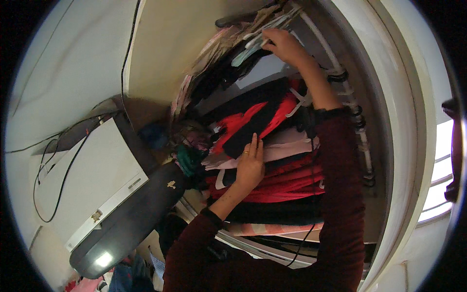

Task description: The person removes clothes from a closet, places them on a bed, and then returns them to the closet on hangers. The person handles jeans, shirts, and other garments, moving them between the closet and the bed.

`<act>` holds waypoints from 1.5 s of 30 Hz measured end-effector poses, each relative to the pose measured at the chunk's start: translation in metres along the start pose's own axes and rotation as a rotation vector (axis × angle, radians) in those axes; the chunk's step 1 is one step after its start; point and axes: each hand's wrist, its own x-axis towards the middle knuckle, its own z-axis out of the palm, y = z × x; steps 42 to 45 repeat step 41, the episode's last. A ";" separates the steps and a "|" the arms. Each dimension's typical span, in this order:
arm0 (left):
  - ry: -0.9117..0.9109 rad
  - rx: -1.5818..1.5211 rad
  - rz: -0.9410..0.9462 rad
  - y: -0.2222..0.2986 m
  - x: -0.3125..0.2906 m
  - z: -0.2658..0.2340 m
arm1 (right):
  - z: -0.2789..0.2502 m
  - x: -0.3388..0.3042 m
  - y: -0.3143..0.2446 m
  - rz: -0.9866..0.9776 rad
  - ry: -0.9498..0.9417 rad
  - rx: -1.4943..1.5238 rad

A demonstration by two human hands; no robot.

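Inside a wardrobe, clothes hang from a pale rod [321, 39]. My right hand [287, 46] is raised to the rod's far end, fingers pinched on a white hanger [250, 47] among other hangers and dark garments. My left hand [250, 166] lies against the hanging clothes with its fingers stretched out, touching a red and black garment [253, 119]. That garment's white hanger [300, 102] shows at its right. Nearer than it hang a pale pink garment [284, 146], several red ones [287, 180] and a dark one [282, 211].
To the left stands a white-topped, box-shaped appliance [97, 170] with a dark curved front [131, 219] and a black cable lying over it. Bundled cloth, partly green [188, 159], lies between it and the hanging clothes. The wardrobe's pale frame [413, 121] curves along the right.
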 end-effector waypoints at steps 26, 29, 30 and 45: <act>-0.002 -0.076 0.010 0.002 -0.006 0.041 | -0.043 -0.197 -0.011 0.302 -0.172 0.157; -0.015 -0.061 -0.003 0.004 -0.007 0.040 | -0.038 -0.200 -0.011 0.291 -0.144 0.171; -0.028 -0.061 -0.008 0.004 -0.008 0.039 | -0.036 -0.202 -0.011 0.297 -0.136 0.180; -0.159 -0.111 -0.096 -0.010 0.000 0.045 | -0.030 -0.198 -0.010 0.221 -0.144 0.100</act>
